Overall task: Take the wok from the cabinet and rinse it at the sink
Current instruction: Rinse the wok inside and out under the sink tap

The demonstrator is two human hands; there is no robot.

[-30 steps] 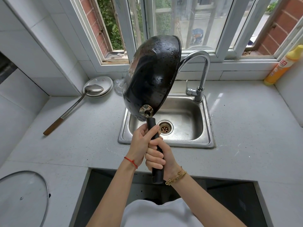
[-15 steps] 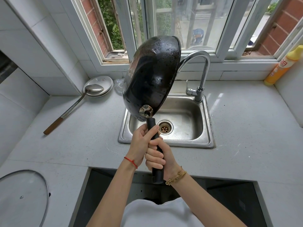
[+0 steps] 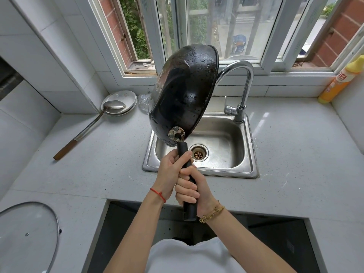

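1. Grey speckled stone countertop (image 3: 295,154) runs under a white-framed window (image 3: 271,46), with a rectangular stainless steel sink (image 3: 232,142) set into it and a curved chrome tap (image 3: 244,85) at the sink's back edge
2. Black round-bottomed metal wok (image 3: 185,95) is held up on edge above the left part of the sink — its blackened, wet-looking underside faces the camera and its rim stands just beside the tap's spout
3. The wok's long black handle (image 3: 187,174) slopes down toward the person, and both hands grip it
4. Left hand (image 3: 170,172), with a red string at the wrist, sits higher on the handle; its fingers wrap around behind and the thumb lies along the front
5. Right hand (image 3: 194,189), with a gold bracelet at the wrist, grips just below, fingers curled tight round the handle and touching the left hand
6. On the counter to the left, a long steel ladle with a wooden grip (image 3: 92,125) rests its bowl on stacked shallow steel plates (image 3: 129,99)
7. Round glass lid with a metal rim (image 3: 29,233) lies at the lower left — an orange and yellow plastic bottle (image 3: 338,81) stands at the far right by the wall
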